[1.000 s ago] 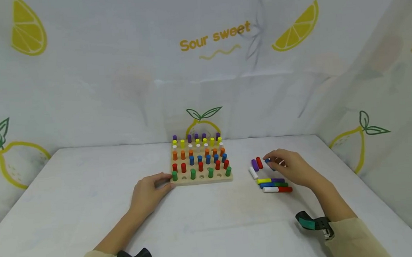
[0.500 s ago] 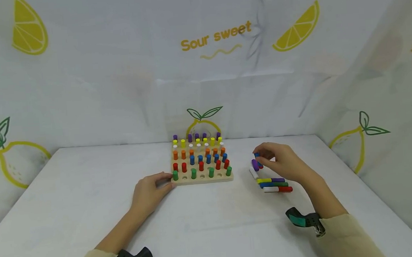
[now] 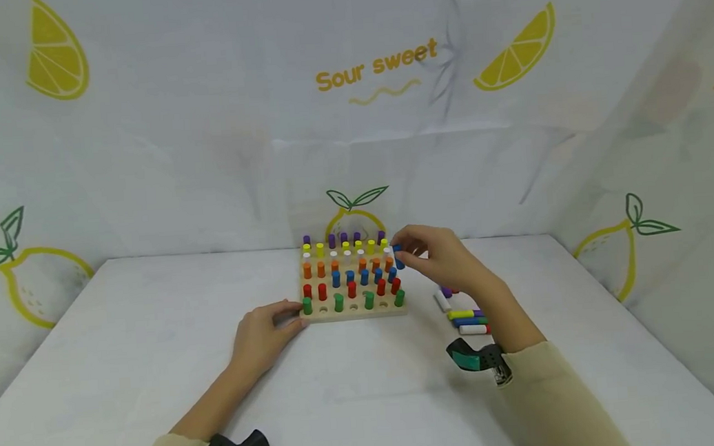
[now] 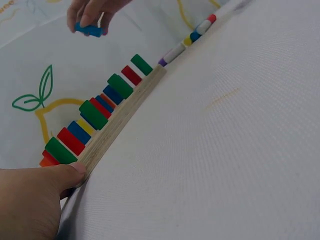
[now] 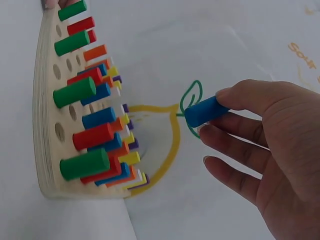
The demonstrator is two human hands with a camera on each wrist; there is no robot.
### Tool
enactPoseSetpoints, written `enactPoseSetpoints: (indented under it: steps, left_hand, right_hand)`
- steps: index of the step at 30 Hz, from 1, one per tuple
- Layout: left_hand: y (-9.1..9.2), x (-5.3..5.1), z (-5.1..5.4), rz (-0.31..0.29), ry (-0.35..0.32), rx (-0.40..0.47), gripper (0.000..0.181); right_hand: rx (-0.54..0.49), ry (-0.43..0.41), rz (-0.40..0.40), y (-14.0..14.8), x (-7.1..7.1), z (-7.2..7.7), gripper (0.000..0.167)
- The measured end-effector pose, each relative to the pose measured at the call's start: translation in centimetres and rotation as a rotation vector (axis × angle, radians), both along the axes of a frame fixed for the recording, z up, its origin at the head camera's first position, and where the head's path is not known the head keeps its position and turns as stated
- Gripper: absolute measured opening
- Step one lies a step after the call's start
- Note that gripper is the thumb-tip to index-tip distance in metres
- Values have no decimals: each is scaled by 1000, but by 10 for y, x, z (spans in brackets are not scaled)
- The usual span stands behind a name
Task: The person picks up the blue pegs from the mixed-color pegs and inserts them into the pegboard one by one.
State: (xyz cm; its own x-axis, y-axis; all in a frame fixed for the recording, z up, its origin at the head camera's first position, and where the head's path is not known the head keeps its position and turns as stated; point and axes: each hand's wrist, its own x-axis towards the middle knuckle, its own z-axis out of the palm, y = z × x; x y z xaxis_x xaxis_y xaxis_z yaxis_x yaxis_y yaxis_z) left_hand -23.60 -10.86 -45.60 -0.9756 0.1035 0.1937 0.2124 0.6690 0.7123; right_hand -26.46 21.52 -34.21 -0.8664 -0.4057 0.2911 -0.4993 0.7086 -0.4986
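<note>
My right hand point(image 3: 437, 255) pinches a blue peg point(image 5: 206, 111) between thumb and fingertips, in the air by the right side of the wooden pegboard point(image 3: 354, 314). In the right wrist view the peg is apart from the board and tilted. Rows of upright coloured pegs stand in the board, including a green peg point(image 5: 85, 164) and a red peg point(image 5: 93, 135) near the front. Some holes, such as one front hole point(image 5: 60, 131), have no peg. At the board's front left corner my left hand point(image 3: 264, 336) holds its edge, the thumb point(image 4: 70, 175) against the wood.
Loose pegs lie on the white table point(image 3: 369, 402) right of the board, among them a white peg point(image 3: 442, 301) and a yellow peg point(image 3: 461, 314). My right forearm partly covers them. A lemon-printed cloth point(image 3: 234, 155) hangs behind the table.
My right hand has carried the blue peg from the loose pegs leftward and up to the board's right side. The left hand has stayed at the board's corner.
</note>
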Motion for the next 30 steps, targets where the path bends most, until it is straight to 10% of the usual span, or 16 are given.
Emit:
enactPoseSetpoints:
  steps: [30]
  left_hand:
    - [0,-1,-1,8,35,11,31]
  right_hand:
    - [-150,5,170,-99,-40,-11,22]
